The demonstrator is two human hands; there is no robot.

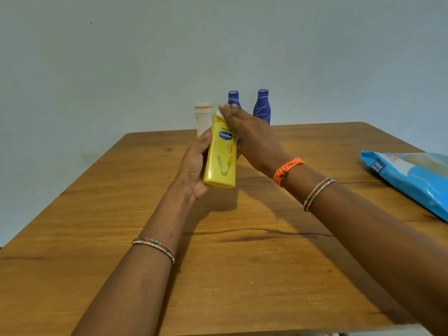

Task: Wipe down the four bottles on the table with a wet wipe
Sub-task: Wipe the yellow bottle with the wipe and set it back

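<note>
My left hand (194,163) grips a yellow Vaseline bottle (221,161) by its lower half and holds it tilted above the wooden table (121,214). My right hand (247,132) lies against the bottle's top with a white wet wipe (219,113) under its fingers; only a small edge of the wipe shows. Behind, at the table's far edge, stand a white bottle (203,117) and two blue bottles (234,99) (262,106), the left blue one partly hidden by my right hand.
A blue pack of wet wipes (412,178) lies at the table's right edge. A plain pale wall rises behind the table. The table's front half holds nothing but my forearms above it.
</note>
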